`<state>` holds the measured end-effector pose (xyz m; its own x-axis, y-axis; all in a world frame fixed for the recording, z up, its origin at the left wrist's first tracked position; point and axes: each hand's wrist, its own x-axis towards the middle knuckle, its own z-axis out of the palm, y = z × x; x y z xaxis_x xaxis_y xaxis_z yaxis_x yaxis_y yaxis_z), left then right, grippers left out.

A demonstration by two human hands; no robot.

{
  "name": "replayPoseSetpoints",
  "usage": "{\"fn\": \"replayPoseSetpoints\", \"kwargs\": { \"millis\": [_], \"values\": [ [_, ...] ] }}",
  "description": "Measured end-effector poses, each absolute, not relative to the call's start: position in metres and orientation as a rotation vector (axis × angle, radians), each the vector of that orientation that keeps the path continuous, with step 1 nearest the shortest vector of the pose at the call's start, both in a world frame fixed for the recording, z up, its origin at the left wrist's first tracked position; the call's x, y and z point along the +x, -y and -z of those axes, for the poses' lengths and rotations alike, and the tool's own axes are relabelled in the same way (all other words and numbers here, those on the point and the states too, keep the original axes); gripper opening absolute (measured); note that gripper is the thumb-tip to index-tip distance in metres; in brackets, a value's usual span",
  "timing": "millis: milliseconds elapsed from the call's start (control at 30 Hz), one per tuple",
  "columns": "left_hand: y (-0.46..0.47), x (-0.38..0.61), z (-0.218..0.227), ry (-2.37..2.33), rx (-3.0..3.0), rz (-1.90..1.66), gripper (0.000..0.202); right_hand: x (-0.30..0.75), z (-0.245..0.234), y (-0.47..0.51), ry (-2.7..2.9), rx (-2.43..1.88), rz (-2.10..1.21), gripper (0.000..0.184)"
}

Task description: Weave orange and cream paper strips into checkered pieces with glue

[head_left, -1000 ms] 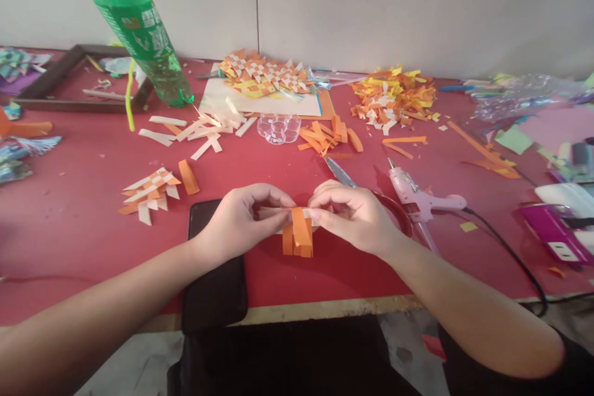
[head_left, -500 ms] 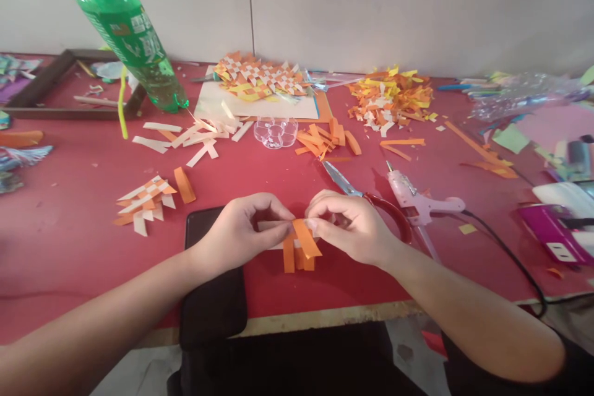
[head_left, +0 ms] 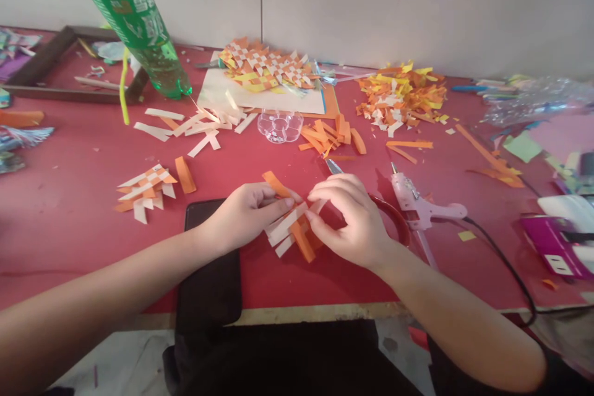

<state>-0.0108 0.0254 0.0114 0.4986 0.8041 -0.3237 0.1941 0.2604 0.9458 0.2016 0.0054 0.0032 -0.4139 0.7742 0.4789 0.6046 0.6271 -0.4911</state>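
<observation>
Between my two hands is a small weave of orange and white paper strips (head_left: 290, 226), held just above the red tabletop. My left hand (head_left: 250, 210) pinches its left upper side between thumb and fingers. My right hand (head_left: 349, 216) has thumb and fingertips on a white strip at its right side, the other fingers curled. Under my left wrist lies a black phone-like slab (head_left: 211, 291). Red-handled scissors (head_left: 394, 216) lie partly hidden behind my right hand. A woven orange-and-white piece (head_left: 147, 189) rests to the left, beside a loose orange strip (head_left: 185, 174).
Loose white strips (head_left: 204, 124), orange strips (head_left: 334, 135) and a clear flower-shaped tray (head_left: 279, 126) lie ahead. A green bottle (head_left: 143, 31) stands at the back left, near a dark frame (head_left: 60, 94). A pink glue gun (head_left: 420, 204) with its cord lies right, below a scrap pile (head_left: 403, 96).
The weave has been turned, so white strips now point down-left and an orange strip sticks out at the top. My right hand has risen over the scissors. The view has shifted slightly.
</observation>
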Motion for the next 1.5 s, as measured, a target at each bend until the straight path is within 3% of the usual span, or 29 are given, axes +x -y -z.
{"fn": "replayPoseSetpoints", "kwargs": {
  "millis": [167, 500, 800, 967, 1067, 1133, 1333, 1500],
  "values": [
    [-0.023, -0.012, -0.01, -1.001, 1.205, -0.525, 0.031, 0.204, -0.003, -0.006, 2.224, -1.034, -0.059, 0.032],
    [-0.018, -0.011, -0.008, -0.971, 1.151, -0.605, 0.018, 0.201, -0.006, -0.005, 2.034, -1.096, -0.136, 0.018],
    [-0.013, -0.013, -0.004, -1.006, 0.963, -0.746, 0.028, 0.234, -0.031, -0.016, 2.067, -1.322, 0.171, 0.01],
    [-0.015, -0.013, -0.002, -0.94, 0.734, -0.917, 0.021, 0.337, -0.043, -0.01, 2.238, -1.957, 0.205, 0.024],
    [-0.016, -0.011, -0.003, -0.968, 0.664, -1.002, 0.017, 0.39, -0.027, 0.005, 2.374, -2.192, 0.019, 0.063],
    [-0.017, -0.01, -0.004, -0.993, 0.636, -1.024, 0.018, 0.409, -0.015, 0.014, 2.354, -2.29, -0.122, 0.068],
    [-0.018, -0.009, -0.002, -0.984, 0.602, -1.033, 0.021, 0.404, -0.015, 0.017, 2.326, -2.286, -0.207, 0.036],
    [-0.015, -0.008, -0.002, -0.953, 0.671, -1.117, 0.019, 0.359, -0.045, 0.016, 1.966, -2.007, 0.172, 0.042]
  ]
}}
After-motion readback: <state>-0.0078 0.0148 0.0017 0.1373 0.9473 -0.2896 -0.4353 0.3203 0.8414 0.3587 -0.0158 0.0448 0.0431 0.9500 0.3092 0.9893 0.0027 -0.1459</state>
